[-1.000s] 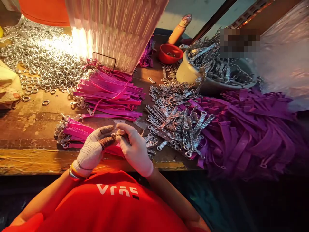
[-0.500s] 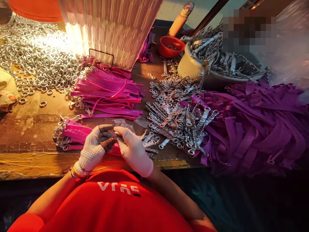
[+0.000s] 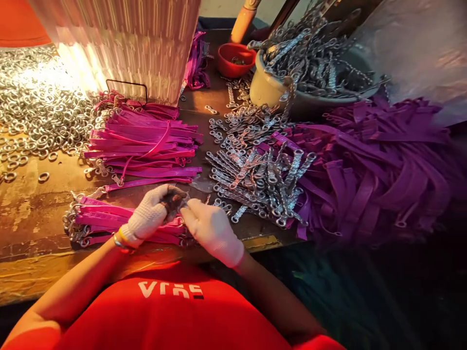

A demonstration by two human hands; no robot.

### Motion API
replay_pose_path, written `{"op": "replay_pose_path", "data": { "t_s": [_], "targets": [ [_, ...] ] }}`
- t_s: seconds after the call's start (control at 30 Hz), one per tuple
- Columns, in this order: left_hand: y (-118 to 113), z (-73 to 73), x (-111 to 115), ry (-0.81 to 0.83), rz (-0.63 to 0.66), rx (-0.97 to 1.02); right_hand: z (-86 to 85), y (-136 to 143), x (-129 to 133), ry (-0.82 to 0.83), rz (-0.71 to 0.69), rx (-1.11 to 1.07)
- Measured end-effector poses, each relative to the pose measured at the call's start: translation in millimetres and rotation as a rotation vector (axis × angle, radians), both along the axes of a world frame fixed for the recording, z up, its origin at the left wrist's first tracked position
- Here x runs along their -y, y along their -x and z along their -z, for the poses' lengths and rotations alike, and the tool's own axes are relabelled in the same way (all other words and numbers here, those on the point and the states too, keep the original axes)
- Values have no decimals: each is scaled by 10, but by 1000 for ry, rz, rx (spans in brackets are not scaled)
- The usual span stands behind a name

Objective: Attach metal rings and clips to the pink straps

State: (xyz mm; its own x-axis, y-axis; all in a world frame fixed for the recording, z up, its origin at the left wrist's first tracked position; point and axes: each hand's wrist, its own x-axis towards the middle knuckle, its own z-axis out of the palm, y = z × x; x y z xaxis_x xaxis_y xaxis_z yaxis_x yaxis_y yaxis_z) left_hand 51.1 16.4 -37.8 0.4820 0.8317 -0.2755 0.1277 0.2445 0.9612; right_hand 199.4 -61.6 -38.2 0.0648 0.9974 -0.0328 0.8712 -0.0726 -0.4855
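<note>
Both left hand (image 3: 148,218) and right hand (image 3: 216,234) meet, pinching a small piece (image 3: 185,199) (mostly hidden by fingers); a slack pinch could drop it among pink straps (image 3: 100,218) at nine o'clock. Metal links (image 3: 248,170) crowd two o'clock, purple straps (image 3: 379,180) three, a full bucket (image 3: 264,87) one, hampering reach
</note>
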Motion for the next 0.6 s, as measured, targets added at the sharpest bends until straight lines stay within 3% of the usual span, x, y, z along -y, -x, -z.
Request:
{"op": "replay_pose_path", "data": {
  "t_s": [0.07, 0.13, 0.23, 0.33, 0.4, 0.47, 0.53, 0.6],
  "targets": [
    [-177, 53, -212, -333, 123, -198, 28, -157, -8, -66, 116, -67],
    [-359, 121, -398, -544, 203, -424, 56, -258, -13, -99, 181, -173],
    [-538, 199, -545, -592, 272, -678, 86, -303, -19, -73, 196, -320],
    [-478, 167, -537, -607, 259, -668, 115, -299, -36, -83, 184, -347],
    [-314, 72, -475, -522, 264, -515, 134, -286, -57, -96, 132, -323],
    [-114, -50, -375, -279, 268, -323, 144, -251, -86, -141, 21, -312],
    [61, -161, -243, -19, 210, -200, 133, -184, -115, -202, -100, -296],
    [183, -229, -99, 109, 118, -166, 93, -90, -136, -211, -187, -235]
  ]
}}
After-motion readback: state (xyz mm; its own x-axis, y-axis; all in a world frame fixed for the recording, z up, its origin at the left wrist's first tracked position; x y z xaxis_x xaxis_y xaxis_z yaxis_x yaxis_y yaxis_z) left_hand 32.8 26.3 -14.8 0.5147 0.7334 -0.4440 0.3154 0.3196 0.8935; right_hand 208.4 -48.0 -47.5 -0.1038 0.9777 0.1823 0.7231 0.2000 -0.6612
